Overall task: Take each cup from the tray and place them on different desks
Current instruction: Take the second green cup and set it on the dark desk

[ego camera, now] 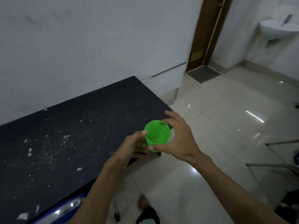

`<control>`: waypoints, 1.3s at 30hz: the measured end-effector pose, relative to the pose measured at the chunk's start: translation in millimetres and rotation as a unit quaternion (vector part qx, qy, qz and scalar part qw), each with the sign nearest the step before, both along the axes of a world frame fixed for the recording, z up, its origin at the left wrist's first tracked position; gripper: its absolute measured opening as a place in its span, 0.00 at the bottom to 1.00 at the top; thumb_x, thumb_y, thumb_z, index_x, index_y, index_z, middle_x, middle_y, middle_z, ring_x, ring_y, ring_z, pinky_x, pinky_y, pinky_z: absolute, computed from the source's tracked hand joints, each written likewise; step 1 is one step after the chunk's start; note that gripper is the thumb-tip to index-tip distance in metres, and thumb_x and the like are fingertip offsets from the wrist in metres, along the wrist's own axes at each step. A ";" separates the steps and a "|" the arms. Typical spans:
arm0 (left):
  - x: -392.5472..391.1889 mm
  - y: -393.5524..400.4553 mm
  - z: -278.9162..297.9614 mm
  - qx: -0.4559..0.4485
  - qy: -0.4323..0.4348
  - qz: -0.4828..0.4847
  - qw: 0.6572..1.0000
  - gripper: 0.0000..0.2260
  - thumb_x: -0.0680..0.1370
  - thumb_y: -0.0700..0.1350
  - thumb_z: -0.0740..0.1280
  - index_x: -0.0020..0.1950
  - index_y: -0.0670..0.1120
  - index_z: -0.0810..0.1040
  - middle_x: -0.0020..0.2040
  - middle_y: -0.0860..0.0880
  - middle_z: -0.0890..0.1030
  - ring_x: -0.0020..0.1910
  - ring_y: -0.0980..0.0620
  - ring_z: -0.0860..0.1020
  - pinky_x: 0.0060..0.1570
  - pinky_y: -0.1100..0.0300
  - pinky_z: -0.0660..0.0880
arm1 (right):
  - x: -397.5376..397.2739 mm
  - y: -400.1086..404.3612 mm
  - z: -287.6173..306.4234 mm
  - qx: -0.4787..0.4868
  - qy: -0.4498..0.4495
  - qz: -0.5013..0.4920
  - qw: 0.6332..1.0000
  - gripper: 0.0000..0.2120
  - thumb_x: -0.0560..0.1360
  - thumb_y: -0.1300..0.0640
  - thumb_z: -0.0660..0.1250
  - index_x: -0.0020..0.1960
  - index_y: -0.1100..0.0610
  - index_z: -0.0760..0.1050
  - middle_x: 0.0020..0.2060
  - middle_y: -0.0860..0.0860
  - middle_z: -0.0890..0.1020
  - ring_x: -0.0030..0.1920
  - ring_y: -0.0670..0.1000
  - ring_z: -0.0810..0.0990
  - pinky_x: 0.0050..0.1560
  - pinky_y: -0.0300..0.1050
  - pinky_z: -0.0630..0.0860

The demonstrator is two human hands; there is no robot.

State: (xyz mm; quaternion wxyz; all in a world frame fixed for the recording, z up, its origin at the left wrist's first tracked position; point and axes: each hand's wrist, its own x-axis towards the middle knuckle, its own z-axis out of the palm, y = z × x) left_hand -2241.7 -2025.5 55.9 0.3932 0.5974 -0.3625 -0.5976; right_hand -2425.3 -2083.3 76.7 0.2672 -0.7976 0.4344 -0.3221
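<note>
A bright green plastic cup [157,135] is held upright over the near right corner of a black desk [68,139]. My left hand [132,147] grips its left side, thumb on the rim. From the right, my right hand [176,136] wraps around the cup, thumb low on its wall and fingers spread past the far rim. The cup's base is hidden by my hands, so I cannot tell whether it touches the desk. No tray is in view.
The desk top is scuffed with white flecks and stands against a white wall [97,46]. A brown door [208,31] and a wall sink [278,28] are at the back right. Metal chair legs [281,159] stand on the tiled floor at right.
</note>
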 end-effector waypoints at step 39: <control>192.7 -78.0 -126.8 0.162 0.174 0.280 0.930 0.21 0.74 0.66 0.60 0.59 0.56 0.80 0.56 0.51 0.84 0.54 0.48 0.80 0.61 0.44 0.73 | 244.9 -138.9 -163.8 0.195 0.028 0.187 0.962 0.40 0.58 0.41 0.79 0.66 0.50 0.73 0.69 0.46 0.72 0.73 0.46 0.63 0.70 0.43 0.63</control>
